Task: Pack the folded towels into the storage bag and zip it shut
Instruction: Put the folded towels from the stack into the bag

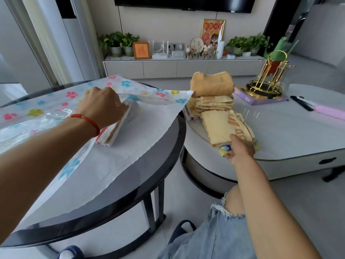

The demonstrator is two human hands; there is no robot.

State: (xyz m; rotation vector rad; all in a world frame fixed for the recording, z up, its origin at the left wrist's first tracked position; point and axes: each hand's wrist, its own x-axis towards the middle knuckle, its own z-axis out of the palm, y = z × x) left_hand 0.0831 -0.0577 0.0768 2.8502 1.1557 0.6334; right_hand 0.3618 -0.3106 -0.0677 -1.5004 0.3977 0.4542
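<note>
A flower-printed storage bag (130,139) lies open across the round dark table (168,146). My left hand (101,106) reaches into its mouth, gripping the upper flap and lifting it. One folded towel (115,128) lies inside the bag just below that hand. On the white table to the right, a stack of folded yellow-orange towels (212,90) stands beside a flatter folded towel (224,126). My right hand (240,148) grips the near end of that flat towel and the yellow and blue piece under it.
A gold wire rack (267,81) sits on a purple box (261,100) behind the towels. A black pen and a pink object (326,111) lie further right on the white table (289,137). My knee in torn jeans (229,212) is below the tables.
</note>
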